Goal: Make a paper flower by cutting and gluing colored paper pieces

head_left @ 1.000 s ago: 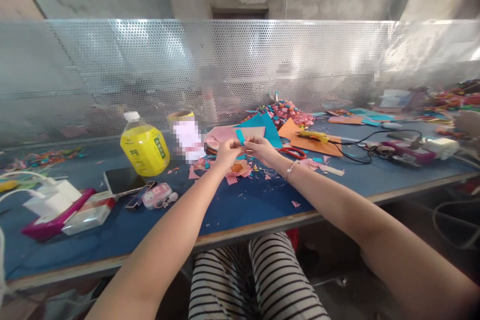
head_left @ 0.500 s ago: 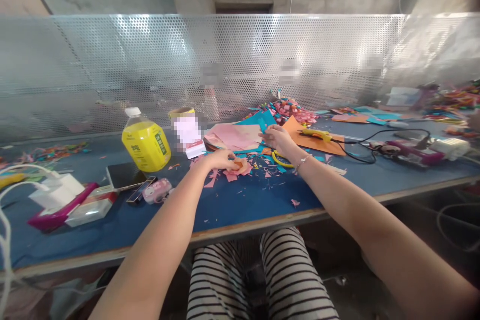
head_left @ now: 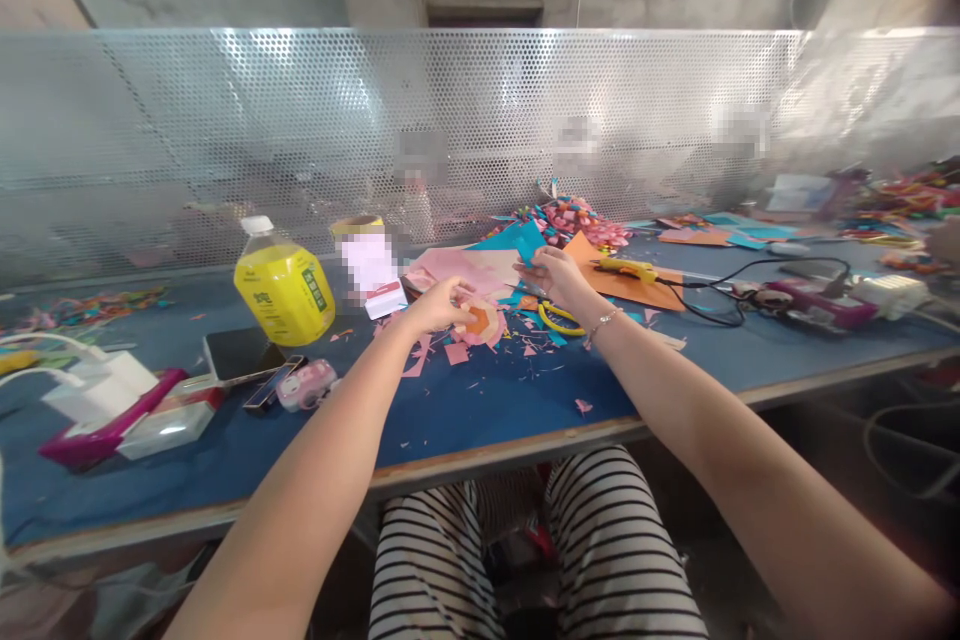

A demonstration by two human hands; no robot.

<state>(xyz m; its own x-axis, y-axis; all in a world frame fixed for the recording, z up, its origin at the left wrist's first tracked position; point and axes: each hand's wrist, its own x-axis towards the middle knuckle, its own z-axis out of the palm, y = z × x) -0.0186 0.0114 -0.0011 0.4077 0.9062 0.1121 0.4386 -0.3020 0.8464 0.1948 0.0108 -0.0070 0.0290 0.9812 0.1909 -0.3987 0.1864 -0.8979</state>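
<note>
My left hand [head_left: 437,305] is closed on a small pink and orange paper flower [head_left: 480,322] and holds it just above the blue table [head_left: 487,400]. My right hand [head_left: 553,273] is a little further back, its fingers pinching a small blue paper piece [head_left: 527,257] over the pink paper sheets [head_left: 461,270]. Yellow-handled scissors [head_left: 559,320] lie on the table just under my right wrist. Pink and blue paper scraps [head_left: 457,353] are scattered around both hands.
A yellow drink bottle [head_left: 283,285], a phone [head_left: 232,352] and a white charger [head_left: 97,390] sit at the left. A yellow glue gun [head_left: 628,268] lies on orange paper [head_left: 637,288] at the right, with cables. A perforated metal screen [head_left: 300,130] closes the back.
My hands were together on the blue piece; then they parted. My left hand went down to the paper flower and has now lifted it, while my right carried the blue piece back.
</note>
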